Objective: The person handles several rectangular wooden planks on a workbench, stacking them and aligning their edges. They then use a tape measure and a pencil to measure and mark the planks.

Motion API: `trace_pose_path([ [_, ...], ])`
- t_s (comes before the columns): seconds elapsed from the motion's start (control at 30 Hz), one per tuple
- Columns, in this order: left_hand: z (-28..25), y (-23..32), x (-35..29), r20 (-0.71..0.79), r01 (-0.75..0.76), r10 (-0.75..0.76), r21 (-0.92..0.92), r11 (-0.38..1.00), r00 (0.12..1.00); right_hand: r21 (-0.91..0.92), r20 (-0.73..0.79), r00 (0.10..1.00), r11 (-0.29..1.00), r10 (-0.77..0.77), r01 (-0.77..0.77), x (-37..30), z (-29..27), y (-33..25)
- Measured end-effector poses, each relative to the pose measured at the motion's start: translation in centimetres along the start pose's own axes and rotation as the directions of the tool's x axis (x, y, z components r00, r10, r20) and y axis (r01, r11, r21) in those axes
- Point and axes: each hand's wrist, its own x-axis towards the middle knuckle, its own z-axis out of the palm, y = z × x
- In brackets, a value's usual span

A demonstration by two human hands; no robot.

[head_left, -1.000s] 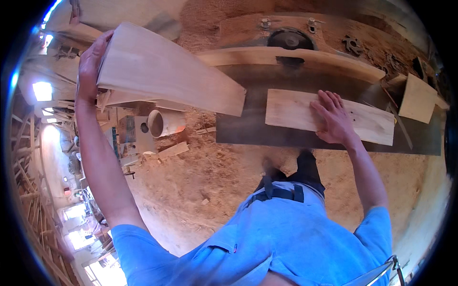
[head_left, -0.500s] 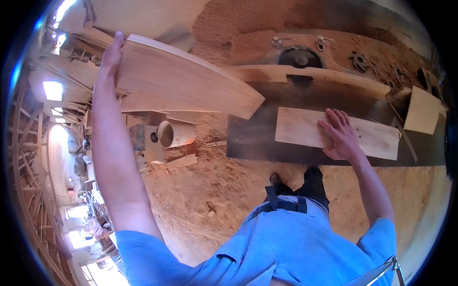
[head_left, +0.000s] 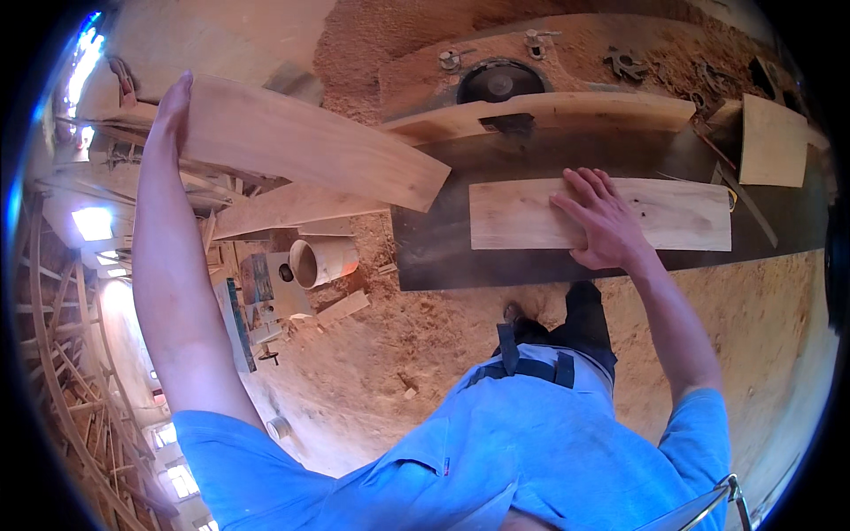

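Observation:
My left hand (head_left: 174,111) is at the far left, gripping the outer end of a wide wooden board (head_left: 305,142). Its other end reaches over the left corner of a dark machine table (head_left: 434,257). My right hand (head_left: 606,221) rests palm down, fingers spread, on a shorter pale plank (head_left: 518,217) lying flat on that table. Behind the plank a long wooden strip (head_left: 602,113) lies across the table like a fence. A round dark saw blade or disc (head_left: 500,82) stands just beyond it. The underside of my left hand is hidden.
Sawdust covers the machine top behind the strip, where metal cutter heads (head_left: 626,64) lie. A square wooden panel (head_left: 773,142) leans at the right, near a thin strip (head_left: 751,208). A white bucket (head_left: 324,262) and offcuts (head_left: 343,308) sit left of the table. Another board (head_left: 297,209) lies lower left.
The left board has tilted so its top edge no longer shows, still in my left hand. The plank under my right hand now lies straighter, and the view has shifted.

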Motion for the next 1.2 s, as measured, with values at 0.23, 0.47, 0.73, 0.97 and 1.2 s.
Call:
trace_pose_path([
  [0.23, -0.8, -1.1, 4.8, 0.026, -0.017, 0.016, 0.04, 0.999, 1.0, 0.001, 0.025, 1.0, 1.0, 0.009, -0.009, 0.1, 0.2, 0.2],
  [0.47, 0.2, -1.0, 3.5, -0.035, -0.063, 0.065, 0.039, 0.997, 0.997, 0.017, 0.001, 1.0, 1.0, 0.014, -0.014, 0.2, -0.2, 0.2],
  [0.73, 0.1, -0.5, 0.4, -0.098, -0.044, 0.054, 0.101, 0.994, 0.994, 0.018, 0.017, 1.0, 1.0, -0.011, 0.011, 0.6, -0.3, -1.0],
  [0.97, 1.2, 2.7, -3.2, -0.07, 0.025, -0.034, -0.123, 0.992, 0.997, -0.008, -0.008, 1.0, 1.0, -0.009, 0.009, 0.3, -1.1, -0.9],
  [1.2, 0.2, 0.2, -0.8, 0.085, 0.071, -0.051, -0.243, 0.968, 0.995, -0.01, 0.003, 1.0, 1.0, -0.028, 0.028, 0.2, -1.1, -1.0],
])
